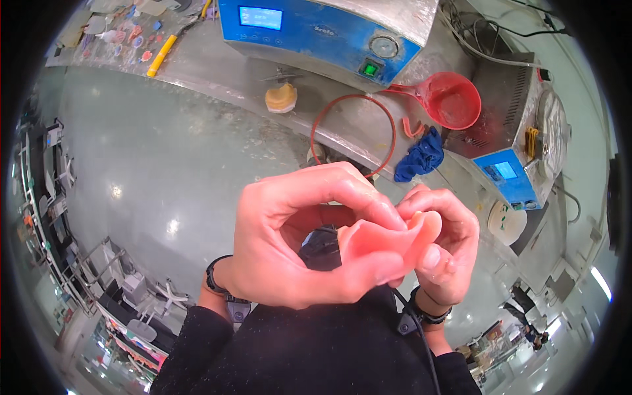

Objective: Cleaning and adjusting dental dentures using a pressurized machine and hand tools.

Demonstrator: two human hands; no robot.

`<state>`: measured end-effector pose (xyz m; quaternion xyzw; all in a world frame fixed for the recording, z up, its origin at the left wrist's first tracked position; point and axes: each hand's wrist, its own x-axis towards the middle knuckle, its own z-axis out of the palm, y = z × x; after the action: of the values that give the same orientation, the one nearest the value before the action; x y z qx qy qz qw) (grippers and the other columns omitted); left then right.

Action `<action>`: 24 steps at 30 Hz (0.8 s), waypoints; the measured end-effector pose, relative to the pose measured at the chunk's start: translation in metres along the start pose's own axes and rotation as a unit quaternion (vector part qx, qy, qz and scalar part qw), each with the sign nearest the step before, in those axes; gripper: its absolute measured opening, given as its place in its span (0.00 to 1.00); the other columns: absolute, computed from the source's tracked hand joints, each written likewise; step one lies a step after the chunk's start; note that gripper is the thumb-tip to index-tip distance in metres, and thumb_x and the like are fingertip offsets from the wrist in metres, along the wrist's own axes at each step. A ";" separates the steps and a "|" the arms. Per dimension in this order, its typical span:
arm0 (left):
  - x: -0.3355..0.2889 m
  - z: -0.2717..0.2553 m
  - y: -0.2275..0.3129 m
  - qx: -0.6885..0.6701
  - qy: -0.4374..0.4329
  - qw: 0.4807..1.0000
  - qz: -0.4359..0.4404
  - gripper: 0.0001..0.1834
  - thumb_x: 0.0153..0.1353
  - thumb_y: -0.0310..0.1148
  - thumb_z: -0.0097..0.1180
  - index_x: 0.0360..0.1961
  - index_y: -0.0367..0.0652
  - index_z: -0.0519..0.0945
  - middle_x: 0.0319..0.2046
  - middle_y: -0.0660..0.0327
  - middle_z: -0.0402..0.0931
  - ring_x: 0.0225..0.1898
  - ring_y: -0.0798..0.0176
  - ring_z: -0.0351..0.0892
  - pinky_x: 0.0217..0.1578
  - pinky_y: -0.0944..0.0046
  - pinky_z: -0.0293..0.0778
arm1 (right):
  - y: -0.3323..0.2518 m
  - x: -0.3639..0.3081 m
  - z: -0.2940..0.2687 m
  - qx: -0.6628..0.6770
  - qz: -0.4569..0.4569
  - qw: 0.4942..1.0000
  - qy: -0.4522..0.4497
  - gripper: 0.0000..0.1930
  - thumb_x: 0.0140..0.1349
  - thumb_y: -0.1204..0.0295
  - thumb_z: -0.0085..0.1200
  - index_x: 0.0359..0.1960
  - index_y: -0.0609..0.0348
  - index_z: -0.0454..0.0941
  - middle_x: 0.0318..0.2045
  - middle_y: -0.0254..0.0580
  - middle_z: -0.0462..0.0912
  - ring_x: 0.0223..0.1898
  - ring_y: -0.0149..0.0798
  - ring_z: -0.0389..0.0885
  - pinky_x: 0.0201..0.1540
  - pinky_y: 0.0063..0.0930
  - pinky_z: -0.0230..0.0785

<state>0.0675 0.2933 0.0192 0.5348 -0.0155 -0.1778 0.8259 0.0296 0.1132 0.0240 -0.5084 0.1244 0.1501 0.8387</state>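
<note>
A thin pink denture base [368,242] with a curved, thickened rim is held up in front of my chest between both hands. My left hand [276,224] curls round its left side, the index finger on the upper edge and the thumb along the lower edge. At its right end, my right hand [457,227] pinches the rim with bent fingers and thumb. Fingers cover parts of the rim. Beyond the hands, a yellowish dental cast [281,97] sits at the bench edge.
A blue-fronted machine [329,33] stands on the metal bench, another [507,171] at right. Nearby lie a red rubber ring [315,131], a red pan [454,99], a small red U-shaped piece [413,128] and a blue cloth [421,157]. A yellow-handled tool [162,56] lies far left.
</note>
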 end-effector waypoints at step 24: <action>-0.008 0.011 -0.016 -0.044 -0.074 0.996 0.004 0.18 0.47 0.31 0.72 0.34 0.34 0.78 0.29 0.56 0.77 0.29 0.66 0.74 0.30 0.71 0.69 | 0.019 -0.025 -0.014 -0.013 -0.112 0.993 0.027 0.20 0.49 0.74 0.66 0.41 0.73 0.76 0.38 0.53 0.78 0.37 0.37 0.79 0.38 0.26 0.76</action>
<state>0.0529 0.2802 0.0109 0.4828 -0.0712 -0.2142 0.8461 -0.0015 0.1058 0.0113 -0.5335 0.0875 0.0432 0.8401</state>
